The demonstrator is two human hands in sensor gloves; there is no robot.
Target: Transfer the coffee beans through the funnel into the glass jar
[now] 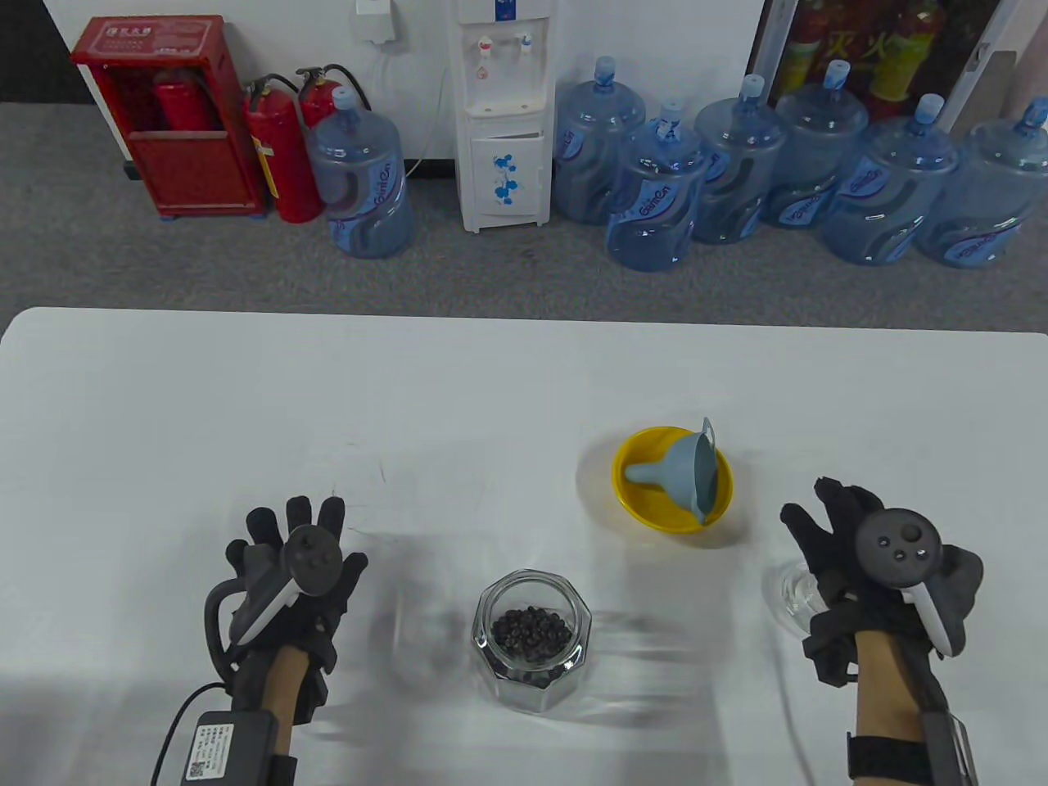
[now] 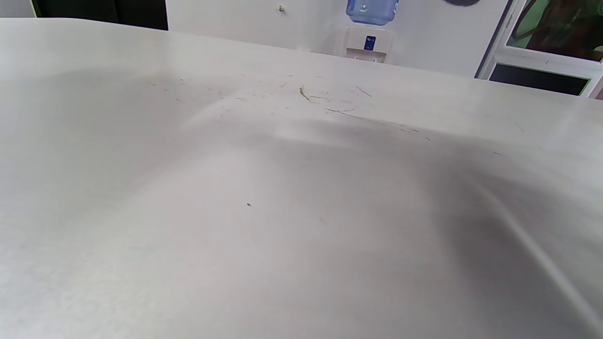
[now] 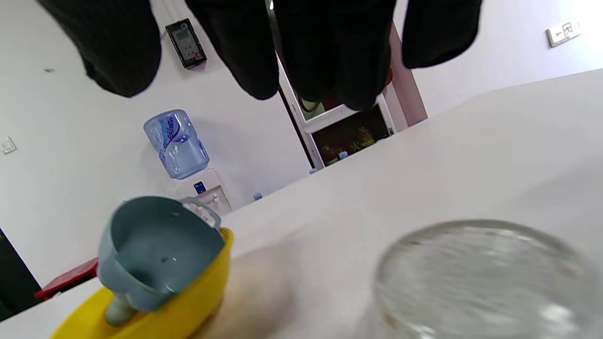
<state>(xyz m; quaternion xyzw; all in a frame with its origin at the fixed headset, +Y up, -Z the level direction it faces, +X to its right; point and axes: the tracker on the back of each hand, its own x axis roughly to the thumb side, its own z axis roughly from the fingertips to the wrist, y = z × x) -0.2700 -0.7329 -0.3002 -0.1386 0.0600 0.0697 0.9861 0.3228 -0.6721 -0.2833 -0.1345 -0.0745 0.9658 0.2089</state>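
A faceted glass jar (image 1: 532, 640) with coffee beans (image 1: 530, 630) in its bottom stands open near the table's front, between my hands. A blue-grey funnel (image 1: 694, 478) lies on its side in a yellow bowl (image 1: 640, 501) behind and right of the jar; both show in the right wrist view, funnel (image 3: 155, 252) and bowl (image 3: 188, 310). My left hand (image 1: 296, 544) is spread flat and empty, left of the jar. My right hand (image 1: 827, 524) hovers with fingers (image 3: 330, 52) spread above a clear glass lid (image 1: 792, 591), which is blurred in the right wrist view (image 3: 485, 278).
The white table (image 1: 327, 409) spreads behind the objects; the left wrist view shows only its scratched surface (image 2: 301, 188). Beyond the far edge stand water bottles (image 1: 655, 196), a dispenser (image 1: 503, 115) and fire extinguishers (image 1: 278, 147) on the floor.
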